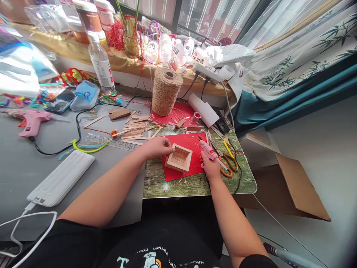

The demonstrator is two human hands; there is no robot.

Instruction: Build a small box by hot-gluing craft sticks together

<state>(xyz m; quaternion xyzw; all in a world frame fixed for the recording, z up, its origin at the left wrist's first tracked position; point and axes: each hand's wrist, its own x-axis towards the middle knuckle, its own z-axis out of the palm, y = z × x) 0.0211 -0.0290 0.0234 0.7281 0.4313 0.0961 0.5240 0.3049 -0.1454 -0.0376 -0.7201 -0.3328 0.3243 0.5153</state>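
This is a craft corner by a window (212,15), perhaps in a home. A large twine spool (166,93) marks it as a making space; scattered wooden sticks (136,128) lie in front and to its left, and a pink glue gun (33,121) well off to its left. Behind the spool, a cloth-covered ledge (131,66) carries jars (89,20) and red yarn (115,35). To its right hang leaf-patterned curtains (295,59).
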